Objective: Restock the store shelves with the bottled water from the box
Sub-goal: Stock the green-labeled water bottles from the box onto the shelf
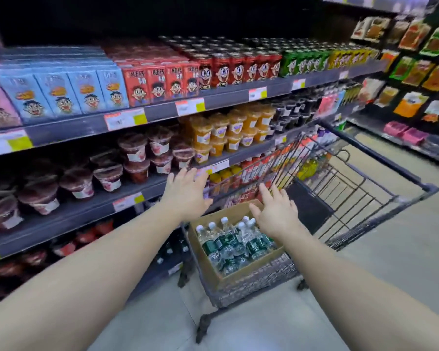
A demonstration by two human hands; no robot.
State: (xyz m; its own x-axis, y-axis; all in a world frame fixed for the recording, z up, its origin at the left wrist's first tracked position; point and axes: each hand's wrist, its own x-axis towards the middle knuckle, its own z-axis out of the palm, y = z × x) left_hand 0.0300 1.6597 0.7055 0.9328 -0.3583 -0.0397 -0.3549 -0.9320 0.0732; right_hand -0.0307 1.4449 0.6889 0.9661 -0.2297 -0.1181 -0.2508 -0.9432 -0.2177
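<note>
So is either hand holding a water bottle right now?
No, the left hand and right hand are both spread open and empty above the bottles in the cardboard box.

wire cart (365,196) carries box (213,269) of water bottles (235,243)

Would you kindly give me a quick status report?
Left hand and right hand open, empty. Water bottles in box inside cart. Nothing blocking.
</note>
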